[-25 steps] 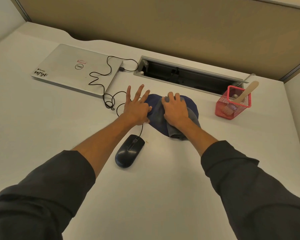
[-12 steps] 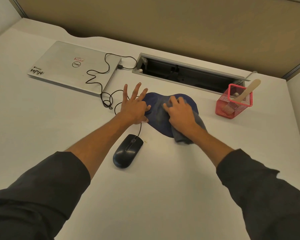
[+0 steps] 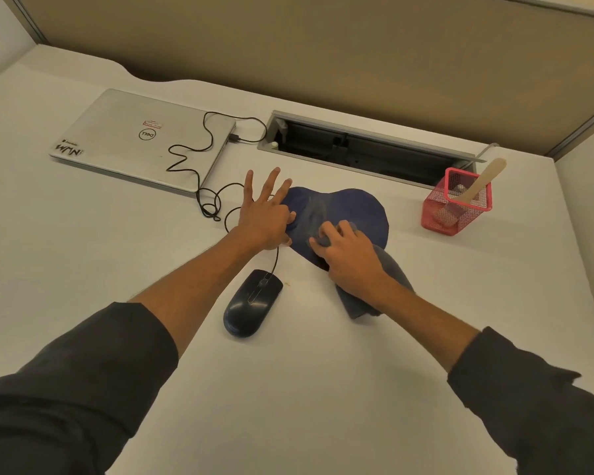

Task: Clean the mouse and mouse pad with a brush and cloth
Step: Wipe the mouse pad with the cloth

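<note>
A dark blue heart-shaped mouse pad [image 3: 357,209] lies flat on the white desk. My left hand [image 3: 266,217] rests on its left edge, fingers spread, with the thumb on the pad. My right hand [image 3: 348,258] presses a grey cloth [image 3: 388,279] onto the pad's near part; the cloth trails back under my wrist. A black wired mouse [image 3: 251,303] sits on the desk near the pad's lower left, untouched. A brush with a wooden handle [image 3: 482,181] stands in a red mesh holder [image 3: 455,205] at the right.
A shut silver laptop [image 3: 141,138] lies at the back left, with the mouse cable [image 3: 199,186] looping across it and plugged into its side. An open cable trough [image 3: 364,147] runs along the back of the desk, in front of a tan partition.
My right hand has drawn the cloth back toward me across the pad, from its far part to its near tip. My left hand has stayed at the pad's left edge.
</note>
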`<move>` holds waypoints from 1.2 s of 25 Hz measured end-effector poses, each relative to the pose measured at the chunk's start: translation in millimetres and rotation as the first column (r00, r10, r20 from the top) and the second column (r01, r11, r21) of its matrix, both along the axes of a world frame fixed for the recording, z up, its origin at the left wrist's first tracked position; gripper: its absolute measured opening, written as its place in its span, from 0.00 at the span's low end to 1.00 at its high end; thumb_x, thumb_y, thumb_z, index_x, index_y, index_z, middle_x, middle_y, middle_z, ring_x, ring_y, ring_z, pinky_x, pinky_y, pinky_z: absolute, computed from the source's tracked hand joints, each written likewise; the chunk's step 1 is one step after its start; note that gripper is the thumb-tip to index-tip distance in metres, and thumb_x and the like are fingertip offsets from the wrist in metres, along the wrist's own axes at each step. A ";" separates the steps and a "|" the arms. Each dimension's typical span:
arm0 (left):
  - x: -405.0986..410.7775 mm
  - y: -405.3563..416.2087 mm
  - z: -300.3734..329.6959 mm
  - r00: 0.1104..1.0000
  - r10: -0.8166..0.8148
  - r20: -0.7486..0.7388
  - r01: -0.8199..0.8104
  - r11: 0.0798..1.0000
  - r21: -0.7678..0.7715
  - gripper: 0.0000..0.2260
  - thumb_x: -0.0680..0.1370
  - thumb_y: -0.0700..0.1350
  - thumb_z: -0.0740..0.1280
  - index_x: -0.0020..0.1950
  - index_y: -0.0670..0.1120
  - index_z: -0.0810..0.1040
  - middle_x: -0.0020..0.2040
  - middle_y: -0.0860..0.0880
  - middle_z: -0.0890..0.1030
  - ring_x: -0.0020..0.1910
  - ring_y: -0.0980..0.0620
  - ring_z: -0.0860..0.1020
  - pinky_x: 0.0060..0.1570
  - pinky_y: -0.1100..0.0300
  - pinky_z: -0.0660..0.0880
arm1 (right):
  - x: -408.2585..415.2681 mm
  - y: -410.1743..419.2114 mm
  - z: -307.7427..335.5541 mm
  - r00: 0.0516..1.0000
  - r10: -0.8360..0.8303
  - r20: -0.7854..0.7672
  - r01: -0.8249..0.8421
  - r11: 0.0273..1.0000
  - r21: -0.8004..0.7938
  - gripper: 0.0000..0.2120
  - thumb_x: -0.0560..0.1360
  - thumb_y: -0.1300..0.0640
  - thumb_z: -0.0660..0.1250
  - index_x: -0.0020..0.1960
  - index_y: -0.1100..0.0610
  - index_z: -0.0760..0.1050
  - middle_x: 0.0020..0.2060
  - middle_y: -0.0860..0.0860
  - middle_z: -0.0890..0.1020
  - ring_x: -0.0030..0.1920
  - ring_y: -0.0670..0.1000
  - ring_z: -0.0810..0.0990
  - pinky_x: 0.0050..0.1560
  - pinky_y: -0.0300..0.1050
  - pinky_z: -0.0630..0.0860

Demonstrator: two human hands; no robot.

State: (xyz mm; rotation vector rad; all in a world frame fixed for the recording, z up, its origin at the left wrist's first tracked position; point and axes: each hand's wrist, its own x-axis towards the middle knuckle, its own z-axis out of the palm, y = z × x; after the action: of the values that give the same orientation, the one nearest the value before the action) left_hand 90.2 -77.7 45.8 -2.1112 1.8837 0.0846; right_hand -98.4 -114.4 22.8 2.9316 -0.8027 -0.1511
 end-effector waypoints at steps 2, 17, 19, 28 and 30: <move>0.1 -0.3 0.1 1.000 -0.011 -0.002 0.011 1.000 -0.001 0.20 0.75 0.63 0.64 0.64 0.56 0.77 0.79 0.46 0.41 0.75 0.40 0.32 0.66 0.33 0.32 | 9.9 -21.2 -1.7 0.997 -0.082 0.004 0.082 0.996 -0.033 0.24 0.79 0.53 0.63 0.73 0.53 0.64 0.69 0.56 0.66 0.65 0.59 0.67 0.65 0.53 0.68; 0.6 -0.1 -1.6 1.000 -0.021 0.000 0.021 1.000 -0.010 0.22 0.76 0.64 0.63 0.66 0.56 0.76 0.79 0.47 0.42 0.75 0.41 0.33 0.67 0.34 0.32 | 49.0 -45.8 -10.5 0.985 -0.171 0.015 0.171 0.984 -0.053 0.21 0.80 0.51 0.61 0.71 0.55 0.68 0.70 0.57 0.67 0.68 0.60 0.67 0.67 0.58 0.67; 0.2 0.4 -1.4 1.000 -0.021 0.003 0.021 1.000 -0.013 0.22 0.76 0.64 0.62 0.67 0.56 0.75 0.79 0.47 0.42 0.75 0.41 0.33 0.67 0.34 0.32 | 61.7 -54.0 -7.3 0.966 -0.256 0.027 0.257 0.965 -0.046 0.19 0.80 0.51 0.63 0.69 0.56 0.70 0.68 0.57 0.69 0.67 0.60 0.68 0.65 0.57 0.68; -0.9 3.5 2.5 1.000 -0.017 -0.005 0.017 0.999 -0.034 0.20 0.76 0.63 0.63 0.65 0.57 0.76 0.79 0.47 0.42 0.75 0.41 0.33 0.67 0.34 0.32 | 53.4 -41.2 -4.5 0.985 -0.174 -0.021 0.173 0.984 -0.038 0.21 0.79 0.51 0.63 0.71 0.54 0.69 0.71 0.56 0.66 0.69 0.59 0.65 0.67 0.57 0.67; -1.4 4.1 1.1 1.000 -0.016 -0.010 0.016 0.999 -0.042 0.20 0.76 0.62 0.63 0.64 0.56 0.76 0.79 0.47 0.42 0.75 0.41 0.33 0.67 0.34 0.32 | 53.9 -49.4 -6.8 0.979 -0.201 0.021 0.201 0.979 -0.024 0.21 0.79 0.51 0.63 0.71 0.54 0.68 0.69 0.56 0.67 0.68 0.60 0.66 0.67 0.57 0.67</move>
State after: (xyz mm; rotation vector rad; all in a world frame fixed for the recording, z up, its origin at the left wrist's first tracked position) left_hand 88.8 -73.6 46.9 -2.1263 1.9242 0.0533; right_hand -44.4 -163.8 16.0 2.8260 -1.0945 -0.1274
